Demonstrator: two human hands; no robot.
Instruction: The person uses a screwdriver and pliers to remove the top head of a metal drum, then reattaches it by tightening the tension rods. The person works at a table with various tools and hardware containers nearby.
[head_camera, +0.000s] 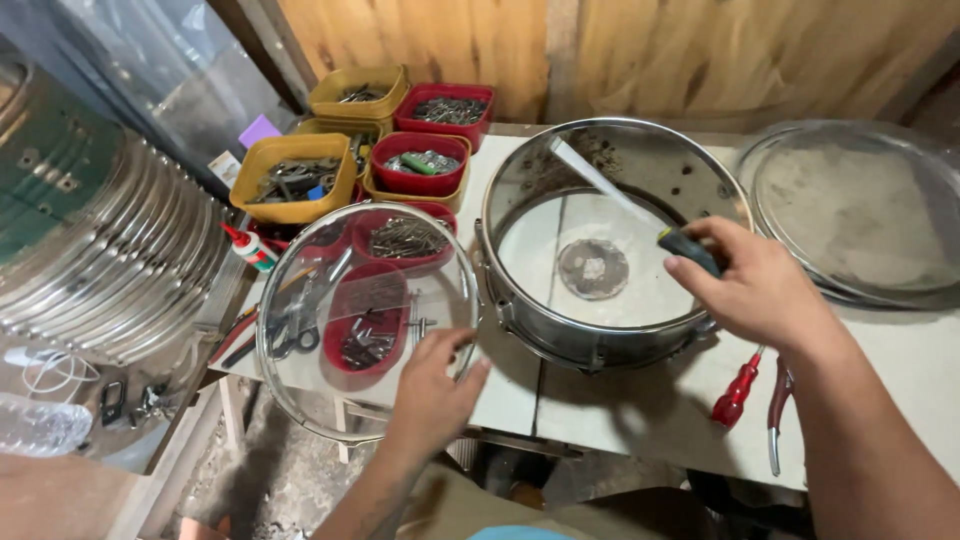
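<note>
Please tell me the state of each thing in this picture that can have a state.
Drum shell: open on top, no head fitted.
Clear drum head: off the shell, held tilted by left hand.
Screwdriver: gripped by right hand, shaft inside shell.
Red-handled tool: lying on table.
Glue bottle: capped.

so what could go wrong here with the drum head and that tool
1. The left hand holds the clear drum head by one edge, partly past the table edge over the parts trays; it could slip and fall.
2. The right hand angles a long tool into the open drum shell; a slip might scratch it.
</note>
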